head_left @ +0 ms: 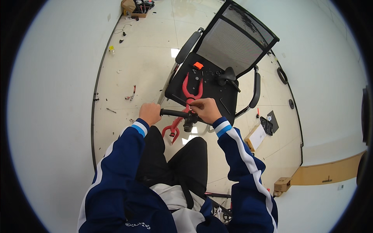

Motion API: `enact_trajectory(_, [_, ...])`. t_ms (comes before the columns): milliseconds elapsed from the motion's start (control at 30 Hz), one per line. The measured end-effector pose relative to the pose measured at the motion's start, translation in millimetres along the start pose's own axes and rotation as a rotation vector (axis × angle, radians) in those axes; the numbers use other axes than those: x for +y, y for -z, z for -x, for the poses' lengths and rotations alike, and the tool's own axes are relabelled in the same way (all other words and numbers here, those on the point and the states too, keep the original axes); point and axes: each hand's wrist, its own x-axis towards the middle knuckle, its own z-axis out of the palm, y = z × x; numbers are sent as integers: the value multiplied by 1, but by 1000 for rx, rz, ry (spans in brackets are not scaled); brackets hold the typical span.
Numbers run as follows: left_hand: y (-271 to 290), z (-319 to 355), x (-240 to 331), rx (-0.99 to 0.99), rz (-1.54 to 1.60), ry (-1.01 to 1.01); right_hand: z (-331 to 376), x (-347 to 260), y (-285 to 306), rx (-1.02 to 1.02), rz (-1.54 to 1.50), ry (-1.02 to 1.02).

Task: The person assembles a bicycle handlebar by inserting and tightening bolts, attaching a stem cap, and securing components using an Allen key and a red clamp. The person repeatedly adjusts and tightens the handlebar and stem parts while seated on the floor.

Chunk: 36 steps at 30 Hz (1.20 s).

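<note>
Before the chair (217,83), the left hand (149,113) grips the handlebar (175,113), apparently steadying it, while the right hand (206,110) pinches at its clamp (190,120); a red frame (191,91) lies on the seat.

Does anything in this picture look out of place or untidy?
Yes. The black mesh office chair serves as a workbench: a red bicycle frame and small black parts lie on its seat. Small debris is scattered across the floor.
</note>
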Motion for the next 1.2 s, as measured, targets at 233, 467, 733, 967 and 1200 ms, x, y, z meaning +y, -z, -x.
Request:
enact_trajectory(233, [2,0,2,7,41,13,-5,-9,8,-120,72,102])
enact_trajectory(467, [4,2,3,-25,36,41,-12,-16,3,-215,380,357])
enact_trajectory(733, [8,3,7,-29,11,48,-6,-18,-5,-56,267,109])
enact_trajectory(967, [11,2,8,-47,-3,36,-9,-16,-10,31,166,-2])
enact_trajectory(1200, [6,3,5,-67,6,43,-37,-17,16,-246,380,89])
